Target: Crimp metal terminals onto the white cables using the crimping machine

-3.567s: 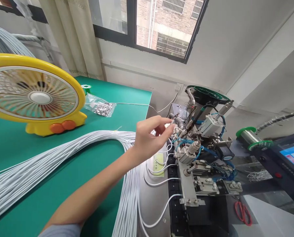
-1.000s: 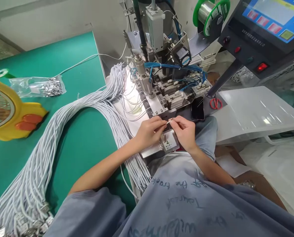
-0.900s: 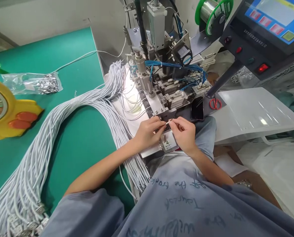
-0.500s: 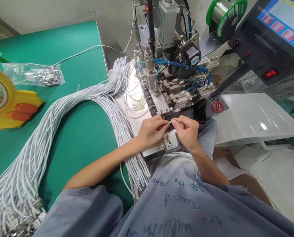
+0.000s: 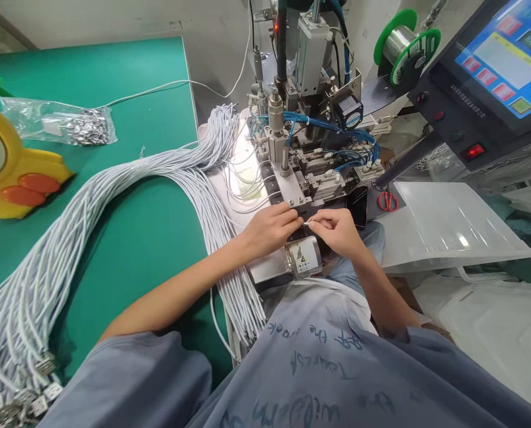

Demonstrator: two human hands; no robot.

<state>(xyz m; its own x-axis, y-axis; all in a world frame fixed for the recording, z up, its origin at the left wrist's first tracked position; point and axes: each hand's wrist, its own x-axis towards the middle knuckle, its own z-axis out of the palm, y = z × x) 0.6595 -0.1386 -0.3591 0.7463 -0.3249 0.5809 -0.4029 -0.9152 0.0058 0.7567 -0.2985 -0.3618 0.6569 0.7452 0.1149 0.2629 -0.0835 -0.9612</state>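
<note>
L forearm (image 5: 176, 288) is angled up and inward past the edge of the green bench (image 5: 158, 238); L hand (image 5: 272, 227) is held back-up, fingers curled, tips brought in. Facing it, R hand (image 5: 339, 230) is turned inward w/ thumb and forefinger closed. A short white cable end (image 5: 306, 223) is pinched btwn the hands, just in front of the wiring machine (image 5: 287, 172) and above a labelled box (image 5: 304, 257).

Far L, a yellow fan (image 5: 46, 166) is cut off by the frame edge; lower L, metal connectors (image 5: 19, 395) are partly cropped too. The cable's run past L hand can't be made out, covered by the fingers. A dark phone (image 5: 358, 208) is partly hidden behind R hand. The touchscreen (image 5: 510, 59) is cropped top R, its text too small to read.

On the bench, a clear bag of metal parts (image 5: 87, 128) is laid near the fan, and a thick bundle of white cables (image 5: 126, 172) is spread from lower L to the machine. A plain wall (image 5: 113, 24) is seen behind. To the R, a solder spool (image 5: 401, 44) is mounted up high; red-handled scissors (image 5: 387, 202) are laid beside a white sheet (image 5: 448, 226).
</note>
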